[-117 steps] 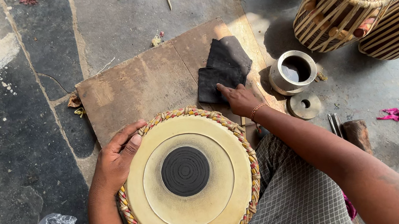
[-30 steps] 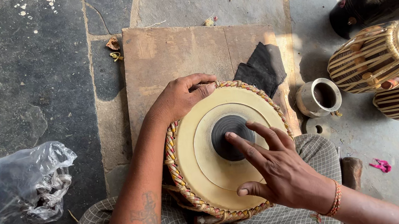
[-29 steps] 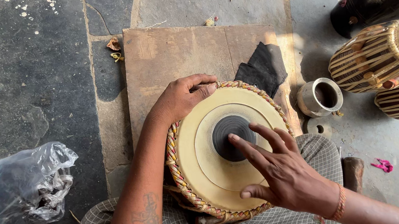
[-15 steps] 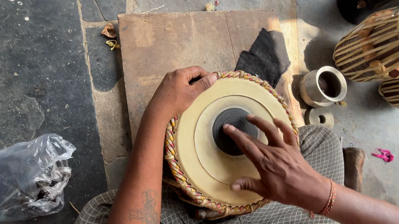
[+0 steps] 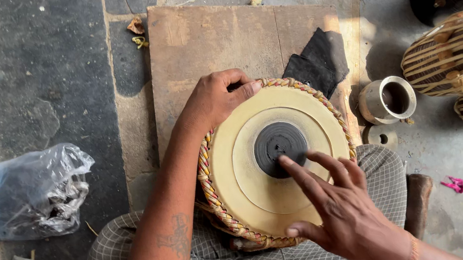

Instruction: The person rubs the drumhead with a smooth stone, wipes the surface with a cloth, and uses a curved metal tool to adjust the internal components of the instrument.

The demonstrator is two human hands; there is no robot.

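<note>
Drum (image 5: 251, 187) rests in lap, head upward. Left hand (image 5: 212, 99) curls closed over far rim; right hand (image 5: 346, 216), fingers (image 5: 294, 169) spread, holding nothing, touches black centre patch (image 5: 279, 144).

The drum (image 5: 275, 160) rests on my lap, and I place everything else from it. My left hand (image 5: 212, 99) grips its far-left rim; my right hand (image 5: 339, 211) lies on its near-right skin, fingers reaching the centre patch (image 5: 279, 144). Behind the drum lies a board (image 5: 212, 36) on the floor, with a cloth (image 5: 316, 64) on its right end. Right of the drum stands a metal cup (image 5: 387, 100), with more drums (image 5: 456, 56) beyond it. Far left of the drum sits a plastic bag (image 5: 35, 191).
</note>
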